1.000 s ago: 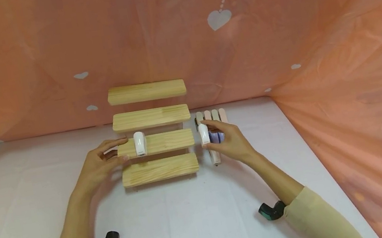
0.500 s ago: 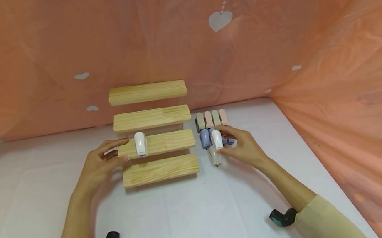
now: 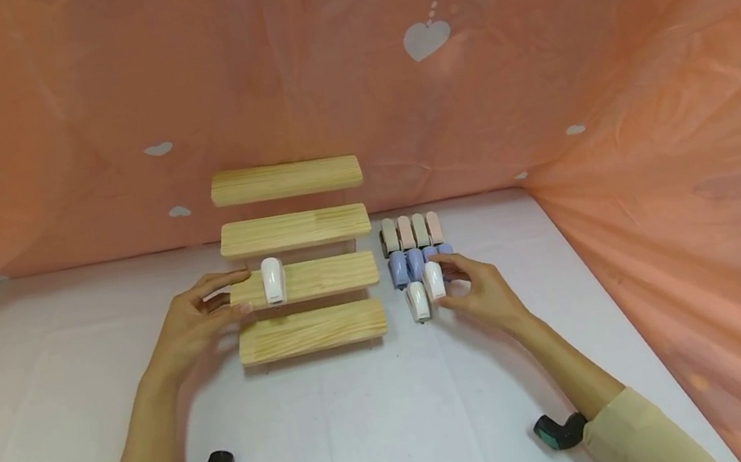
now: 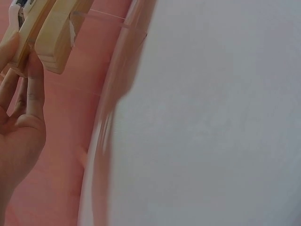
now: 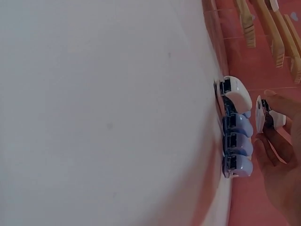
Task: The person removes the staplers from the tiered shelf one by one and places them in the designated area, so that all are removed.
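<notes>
In the head view, my left hand [image 3: 190,318] pinches the left end of the third board of a wooden tiered shelf [image 3: 330,277], thumb and fingers on opposite sides. A white stapler [image 3: 273,282] stands on that board near its left end. To the right of the shelf, my right hand [image 3: 487,295] holds a second small white stapler [image 3: 434,281] between thumb and fingers. The right wrist view shows this held stapler [image 5: 279,118] raised from the table, its metal works visible. Just left of it, another white stapler [image 3: 417,301] sits on the table.
Behind the right hand, several blue staplers [image 3: 398,268] form a row, partly hidden by the hand. Farther back is a row of beige and pink staplers [image 3: 405,232]. A white cloth [image 3: 367,428] covers the table; an orange curtain [image 3: 314,69] hangs behind and beside it.
My right hand has moved right and nearer to me, carrying the white stapler away from the shelf's side and uncovering the blue staplers. My left hand has kept its place on the board.
</notes>
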Demonstrator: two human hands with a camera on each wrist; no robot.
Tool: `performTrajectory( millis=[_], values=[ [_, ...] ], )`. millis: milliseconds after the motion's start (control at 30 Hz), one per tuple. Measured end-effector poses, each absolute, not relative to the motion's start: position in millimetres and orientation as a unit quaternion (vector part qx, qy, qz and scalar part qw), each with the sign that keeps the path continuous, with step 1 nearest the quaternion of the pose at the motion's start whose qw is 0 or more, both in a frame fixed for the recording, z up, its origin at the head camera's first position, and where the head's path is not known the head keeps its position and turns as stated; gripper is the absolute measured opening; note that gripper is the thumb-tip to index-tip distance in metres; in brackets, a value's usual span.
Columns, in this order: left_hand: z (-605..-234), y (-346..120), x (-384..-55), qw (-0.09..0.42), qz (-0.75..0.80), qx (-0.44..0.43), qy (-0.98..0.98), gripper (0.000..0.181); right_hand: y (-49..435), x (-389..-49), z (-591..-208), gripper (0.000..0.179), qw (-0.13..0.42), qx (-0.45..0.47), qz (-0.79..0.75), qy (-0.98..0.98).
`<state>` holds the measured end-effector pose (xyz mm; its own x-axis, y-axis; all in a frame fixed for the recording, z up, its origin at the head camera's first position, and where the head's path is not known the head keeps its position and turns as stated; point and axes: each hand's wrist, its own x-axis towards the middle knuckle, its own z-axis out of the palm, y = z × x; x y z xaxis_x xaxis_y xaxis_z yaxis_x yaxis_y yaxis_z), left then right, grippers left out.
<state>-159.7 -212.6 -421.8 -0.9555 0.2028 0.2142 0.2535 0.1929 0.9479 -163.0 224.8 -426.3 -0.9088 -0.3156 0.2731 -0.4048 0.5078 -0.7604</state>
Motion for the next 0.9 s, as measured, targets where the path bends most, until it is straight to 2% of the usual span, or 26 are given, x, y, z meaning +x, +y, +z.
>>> performTrajectory(
  millis=[467, 900],
  values=[
    [-422, -212, -160, 0.025, -0.615, -0.147, -0.775, 0.046, 229, -157, -439, 0.063, 0.008, 0.166, 0.431, -0.887],
    [-418, -212, -157, 0.013, -0.615, -0.141, -0.776, 0.048, 231, -158, -453, 0.063, -0.006, 0.15, 0.436, -0.887]
  ],
)
